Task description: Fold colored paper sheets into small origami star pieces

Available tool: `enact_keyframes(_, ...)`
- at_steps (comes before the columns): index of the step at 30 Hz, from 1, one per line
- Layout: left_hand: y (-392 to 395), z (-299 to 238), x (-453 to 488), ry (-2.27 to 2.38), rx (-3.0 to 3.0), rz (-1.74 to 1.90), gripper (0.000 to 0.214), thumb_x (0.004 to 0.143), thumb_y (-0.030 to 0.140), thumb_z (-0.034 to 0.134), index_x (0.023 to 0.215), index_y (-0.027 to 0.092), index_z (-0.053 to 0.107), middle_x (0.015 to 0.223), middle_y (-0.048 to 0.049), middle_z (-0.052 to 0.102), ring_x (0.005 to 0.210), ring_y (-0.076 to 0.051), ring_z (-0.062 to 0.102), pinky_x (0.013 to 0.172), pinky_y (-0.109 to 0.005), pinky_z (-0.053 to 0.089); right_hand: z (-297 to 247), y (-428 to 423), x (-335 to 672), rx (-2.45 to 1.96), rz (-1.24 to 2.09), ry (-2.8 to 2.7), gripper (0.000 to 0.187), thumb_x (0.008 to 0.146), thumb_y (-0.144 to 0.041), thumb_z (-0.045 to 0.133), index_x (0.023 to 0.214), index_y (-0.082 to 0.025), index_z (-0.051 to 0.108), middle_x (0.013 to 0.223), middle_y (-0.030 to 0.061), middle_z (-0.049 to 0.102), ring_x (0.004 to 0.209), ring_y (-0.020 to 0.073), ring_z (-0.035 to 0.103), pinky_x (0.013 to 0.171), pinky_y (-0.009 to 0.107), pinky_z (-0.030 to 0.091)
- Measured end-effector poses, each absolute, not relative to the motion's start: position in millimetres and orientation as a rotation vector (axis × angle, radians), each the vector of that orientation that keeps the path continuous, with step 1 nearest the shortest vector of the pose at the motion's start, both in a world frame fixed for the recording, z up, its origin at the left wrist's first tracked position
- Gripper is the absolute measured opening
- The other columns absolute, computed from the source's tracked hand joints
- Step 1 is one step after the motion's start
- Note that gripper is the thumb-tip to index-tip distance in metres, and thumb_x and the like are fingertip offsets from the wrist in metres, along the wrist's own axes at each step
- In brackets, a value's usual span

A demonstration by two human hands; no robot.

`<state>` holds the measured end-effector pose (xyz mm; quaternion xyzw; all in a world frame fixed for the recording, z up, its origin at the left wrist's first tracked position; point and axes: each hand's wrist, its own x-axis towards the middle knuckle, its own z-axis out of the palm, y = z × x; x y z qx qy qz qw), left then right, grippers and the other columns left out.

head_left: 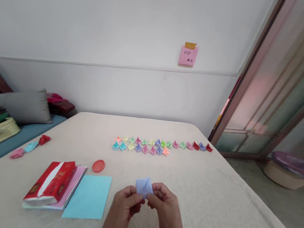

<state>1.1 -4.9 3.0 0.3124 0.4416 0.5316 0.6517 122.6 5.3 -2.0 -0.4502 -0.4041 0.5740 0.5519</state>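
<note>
Behind right hand (163,203), half-hidden paper (143,185)

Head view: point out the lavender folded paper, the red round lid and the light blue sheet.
lavender folded paper (144,185): head view, middle of its visible face.
red round lid (98,166): head view, centre of the disc.
light blue sheet (88,196): head view, middle of the sheet.

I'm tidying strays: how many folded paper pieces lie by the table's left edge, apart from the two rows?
3, in a slanting line: pink piece nearest, light blue piece in the middle, red piece farthest. None seems hidden.
</note>
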Motion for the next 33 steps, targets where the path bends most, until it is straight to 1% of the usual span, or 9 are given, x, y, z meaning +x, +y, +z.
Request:
enact_keyframes(2, -4.1, 4.1, -0.6, 1.037, 0.8, 1.142, 0.001, 0.066, 0.011, 0.063, 0.065, 0.012, 0.063, 0.056, 0.0013, 0.057, 0.051, -0.008, 0.042, 0.051, -0.021, 0.03, -1.5, 6.0, 125.3, -1.081, 1.346, -0.969, 0.012, 0.061, -0.006, 0.057, 0.067, -0.016, 0.06, 0.052, -0.0051, 0.054, 0.051, 0.0099, 0.042, 0.051, 0.023, 0.03)
enact_keyframes(4, -3.0, 5.7, -3.2, 1.067, 0.874, 1.102, 0.007, 0.064, 0.009, 0.062, 0.07, 0.011, 0.065, 0.055, 0.0027, 0.054, 0.049, -0.007, 0.039, 0.049, -0.02, 0.028, -0.6, 6.4, 128.3, -1.084, 1.369, -1.003, 0.016, 0.058, -0.004, 0.054, 0.065, -0.016, 0.061, 0.049, -0.0064, 0.05, 0.05, 0.009, 0.039, 0.05, 0.023, 0.028)
enact_keyframes(9, -3.1, 9.0, -6.8, 1.035, 0.877, 1.098, 0.003, 0.068, 0.014, 0.063, 0.068, 0.013, 0.059, 0.05, 0.0051, 0.049, 0.043, -0.006, 0.033, 0.044, -0.02, 0.021, 0.6, 7.0, 131.7, -1.084, 1.42, -1.071, 0.018, 0.055, -0.003, 0.05, 0.061, -0.016, 0.06, 0.048, -0.0069, 0.049, 0.048, 0.0079, 0.037, 0.048, 0.022, 0.026)
enact_keyframes(11, -3.5, 8.6, -5.9, 1.011, 0.856, 1.101, 0.005, 0.07, 0.016, 0.063, 0.068, 0.014, 0.059, 0.05, 0.005, 0.05, 0.043, -0.006, 0.034, 0.044, -0.02, 0.023, 0.4, 7.6, 131.6, -1.1, 1.412, -1.085, 0.014, 0.056, -0.005, 0.053, 0.06, -0.016, 0.06, 0.049, -0.0066, 0.049, 0.048, 0.0079, 0.038, 0.048, 0.022, 0.026)
enact_keyframes(15, -3.8, 6.2, -3.4, 0.996, 0.858, 1.154, 0.01, 0.066, 0.015, 0.069, 0.065, 0.014, 0.059, 0.05, 0.0045, 0.051, 0.043, -0.006, 0.036, 0.043, -0.019, 0.024, -0.4, 9.8, 131.9, -1.144, 1.398, -1.096, 0.006, 0.058, -0.01, 0.059, 0.06, -0.016, 0.06, 0.048, -0.0058, 0.05, 0.047, 0.0085, 0.038, 0.047, 0.023, 0.027)
enact_keyframes(21, -3.6, 1.1, -3.9, 0.939, 0.854, 1.189, 0.01, 0.074, 0.022, 0.064, 0.07, 0.013, 0.065, 0.055, 0.0027, 0.053, 0.047, -0.007, 0.041, 0.046, -0.019, 0.031, -1.6, 9.5, 132.6, -1.119, 1.38, -1.081, 0.005, 0.059, -0.011, 0.06, 0.062, -0.016, 0.061, 0.048, -0.0057, 0.05, 0.046, 0.0088, 0.036, 0.045, 0.023, 0.025)
enact_keyframes(24, -1.8, -3.7, -2.3, 0.976, 0.881, 1.234, 0.006, 0.07, 0.018, 0.066, 0.069, 0.013, 0.067, 0.053, 0.0026, 0.055, 0.044, -0.007, 0.042, 0.044, -0.019, 0.031, -2.4, 6.9, 131.2, -1.093, 1.369, -1.044, 0.005, 0.06, -0.012, 0.06, 0.062, -0.016, 0.063, 0.049, -0.0052, 0.05, 0.047, 0.0088, 0.035, 0.047, 0.023, 0.024)
enact_keyframes(28, -0.9, -5.8, 0.5, 0.991, 0.873, 1.321, 0.009, 0.064, 0.012, 0.066, 0.071, 0.015, 0.07, 0.049, 0.0041, 0.056, 0.042, -0.007, 0.044, 0.043, -0.02, 0.032, -3.6, 4.0, 129.9, -1.041, 1.398, -0.964, 0.009, 0.061, -0.011, 0.059, 0.06, -0.016, 0.067, 0.047, -0.0056, 0.048, 0.048, 0.009, 0.034, 0.049, 0.024, 0.024)
enact_keyframes(33, -6.2, 4.6, -3.1, 0.981, 1.006, 1.334, 0.013, 0.067, 0.009, 0.059, 0.06, 0.016, 0.066, 0.051, 0.0027, 0.056, 0.048, -0.01, 0.047, 0.049, -0.022, 0.035, 0.0, 3.7, 133.1, -0.974, 1.361, -1.025, 0.018, 0.057, -0.005, 0.056, 0.05, -0.019, 0.066, 0.048, -0.0058, 0.045, 0.05, 0.0096, 0.035, 0.051, 0.025, 0.026)
